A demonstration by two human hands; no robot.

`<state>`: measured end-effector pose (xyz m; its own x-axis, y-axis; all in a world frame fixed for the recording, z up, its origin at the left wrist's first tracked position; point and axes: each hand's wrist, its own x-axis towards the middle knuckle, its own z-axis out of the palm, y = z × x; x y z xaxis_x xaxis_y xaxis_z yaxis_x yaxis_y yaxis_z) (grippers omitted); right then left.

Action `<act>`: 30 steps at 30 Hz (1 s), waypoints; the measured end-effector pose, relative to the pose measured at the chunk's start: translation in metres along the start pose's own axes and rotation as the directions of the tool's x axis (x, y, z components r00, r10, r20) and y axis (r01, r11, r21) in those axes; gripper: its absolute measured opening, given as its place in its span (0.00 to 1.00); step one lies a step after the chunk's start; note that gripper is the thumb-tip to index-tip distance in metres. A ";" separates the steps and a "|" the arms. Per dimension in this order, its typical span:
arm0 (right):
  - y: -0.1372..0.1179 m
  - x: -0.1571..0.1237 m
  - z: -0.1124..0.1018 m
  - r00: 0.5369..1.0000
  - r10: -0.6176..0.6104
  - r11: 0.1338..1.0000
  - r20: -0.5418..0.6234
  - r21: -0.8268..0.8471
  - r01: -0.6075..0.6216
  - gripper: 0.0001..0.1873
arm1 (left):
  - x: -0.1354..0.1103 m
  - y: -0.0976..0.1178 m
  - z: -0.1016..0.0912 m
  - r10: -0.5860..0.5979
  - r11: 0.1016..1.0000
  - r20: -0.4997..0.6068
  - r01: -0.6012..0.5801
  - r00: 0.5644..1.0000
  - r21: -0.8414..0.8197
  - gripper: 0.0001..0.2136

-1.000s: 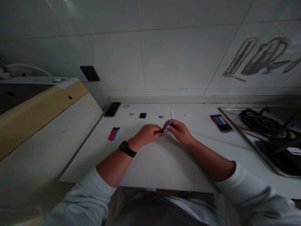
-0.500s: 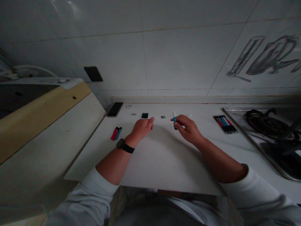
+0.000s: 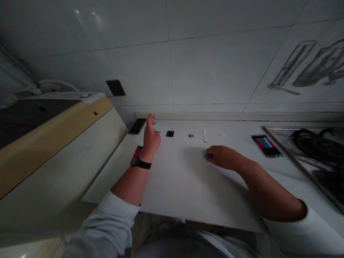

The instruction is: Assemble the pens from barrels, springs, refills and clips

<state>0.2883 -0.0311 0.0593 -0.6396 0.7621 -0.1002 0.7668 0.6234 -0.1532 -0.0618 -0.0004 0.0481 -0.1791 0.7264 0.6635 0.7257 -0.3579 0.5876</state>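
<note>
My left hand [image 3: 151, 135] is raised over the white counter [image 3: 182, 179], fingers stretched toward the far left, just short of several tiny grey parts [image 3: 158, 132] and a black phone [image 3: 137, 126]. It holds nothing that I can see. Beneath its wrist lie red and blue pens [image 3: 138, 151], partly hidden. My right hand [image 3: 224, 157] rests low on the counter with fingers curled round a blue pen piece [image 3: 207, 156], of which only the tip shows.
Along the back of the counter lie black caps [image 3: 170, 133], small dark parts [image 3: 190, 135], a white tube [image 3: 204, 135], tiny white bits [image 3: 221, 135] and a bundle of coloured pens [image 3: 266, 144]. A gas hob [image 3: 317, 147] is at right, a wooden board [image 3: 51, 129] at left.
My left hand let go of the blue pen and reached up and left toward the phone. My right hand carried the blue piece down onto the counter. The camera turned left.
</note>
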 end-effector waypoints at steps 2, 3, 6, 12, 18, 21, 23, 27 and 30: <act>0.000 -0.002 0.001 0.998 0.034 0.999 0.055 -0.019 -0.033 0.07 | 0.009 -0.014 -0.006 0.016 0.997 -0.045 -0.013 0.999 0.073 0.32; 0.000 -0.003 0.001 0.996 0.049 0.999 0.073 -0.020 -0.048 0.07 | 0.011 -0.021 -0.008 0.036 0.991 -0.032 -0.031 0.999 0.129 0.29; 0.001 -0.005 0.001 0.990 0.083 0.996 0.111 -0.001 -0.084 0.07 | 0.012 -0.037 -0.007 0.048 0.961 0.043 -0.058 0.998 0.271 0.20; 0.004 -0.007 -0.001 0.985 0.108 0.994 0.136 0.020 -0.111 0.08 | 0.001 -0.058 0.016 0.004 0.889 0.236 -0.111 0.972 0.444 0.19; 0.002 -0.008 -0.004 0.991 0.103 0.992 0.083 0.067 -0.109 0.17 | -0.003 -0.073 0.026 -0.069 0.856 0.302 -0.099 0.951 0.507 0.18; -0.004 -0.004 -0.009 0.995 0.095 0.992 -0.002 0.087 -0.094 0.18 | -0.003 -0.074 0.025 -0.090 0.852 0.312 -0.089 0.946 0.516 0.17; -0.009 0.002 -0.015 0.995 0.072 0.995 -0.074 0.075 -0.067 0.16 | -0.003 -0.072 0.024 -0.083 0.851 0.308 -0.093 0.948 0.516 0.16; -0.018 0.027 -0.025 0.986 -0.001 1.000 -0.167 0.001 0.001 0.13 | -0.001 -0.064 0.020 -0.078 0.856 0.286 -0.082 0.955 0.510 0.12; -0.026 0.059 -0.030 0.987 -0.055 0.996 -0.151 -0.082 0.043 0.13 | 0.000 -0.058 0.017 -0.112 0.848 0.282 -0.057 0.953 0.527 0.08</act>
<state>0.2326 0.0027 0.0873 -0.6655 0.7441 0.0582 0.7402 0.6680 -0.0763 -0.0930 0.0300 0.0061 -0.0644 0.8976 0.4361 0.9757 -0.0352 0.2165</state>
